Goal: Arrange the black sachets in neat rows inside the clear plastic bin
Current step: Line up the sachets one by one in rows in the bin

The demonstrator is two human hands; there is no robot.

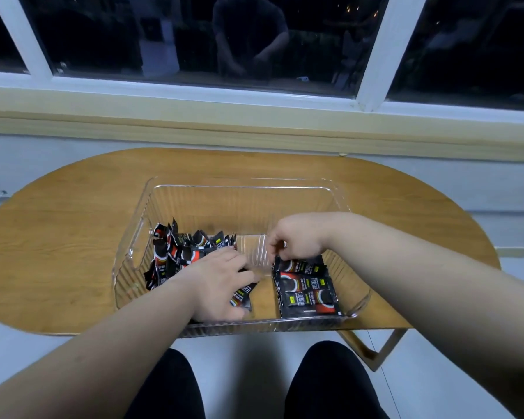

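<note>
Both hands are down in the clear ribbed plastic bin (239,204) on the oval wooden table (73,225). The left hand (218,285) curls fingers and thumb round 1 black sachet (243,294) beside the loose heap of sachets (176,252). The right hand (297,237) pinches the top edge of the rear sachet (303,266) in the tidy row (307,293) at the bin's right end.

The clear plastic bin (239,201), a ribbed rectangular tub with cut-out handles at its short ends, sits flat on the table (73,237), its near wall at the table's edge. By its right wall a row of black sachets (307,293), each printed with a red-and-white cup and a yellow-green label, lies flat and overlapping, the farthest one pinched at its top edge by the right hand (297,237). At the left end a loose pile of sachets (171,252) stands jumbled and tilted, and the left hand (218,285) grips a single sachet (243,294) near the middle.
</note>
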